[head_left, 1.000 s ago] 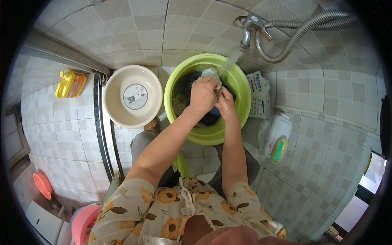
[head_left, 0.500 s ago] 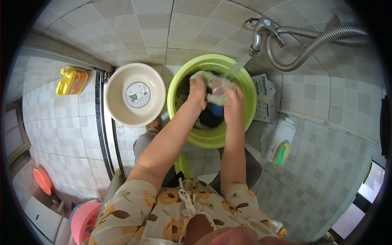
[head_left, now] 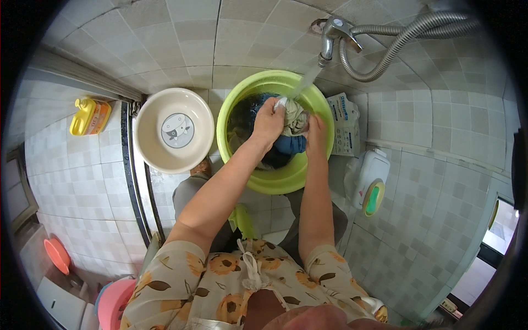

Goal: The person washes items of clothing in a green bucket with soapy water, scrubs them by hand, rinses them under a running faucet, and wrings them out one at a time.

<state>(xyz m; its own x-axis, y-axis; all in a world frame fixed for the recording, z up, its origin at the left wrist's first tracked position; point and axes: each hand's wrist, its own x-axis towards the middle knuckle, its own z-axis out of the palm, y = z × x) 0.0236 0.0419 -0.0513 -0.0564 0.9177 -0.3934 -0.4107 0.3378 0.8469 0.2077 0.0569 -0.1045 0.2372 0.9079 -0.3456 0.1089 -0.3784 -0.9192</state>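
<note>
Over a lime-green tub (head_left: pixel 275 184) I hold a wet, bunched pale cloth (head_left: pixel 295 117) between my two hands. My left hand (head_left: pixel 269 122) is closed on its left side, thumb and fingers gripping the fabric. At the opposite edge, my right hand (head_left: pixel 315 135) has its fingers closed on the cloth. A stream of water (head_left: pixel 306 83) falls from the metal tap (head_left: pixel 328 43) into the tub, close above the cloth. Beneath my hands lie a blue cloth (head_left: pixel 290 144) and dark, wet fabric (head_left: pixel 247 110). The cloth's underside is hidden.
A cream basin (head_left: pixel 148 124) with a cow picture sits left of the tub. Beyond a door track stands a yellow jug (head_left: pixel 91 118). To the right are a white printed bag (head_left: pixel 346 124) and a white container (head_left: pixel 375 170) beside a green-centred brush or dish (head_left: pixel 374 199). A metal hose (head_left: pixel 404 52) loops above.
The pale cloth was spread and blurred by motion; now it is gathered into a tighter bunch between my hands. More of the blue cloth shows below. The whole view has shifted slightly.
</note>
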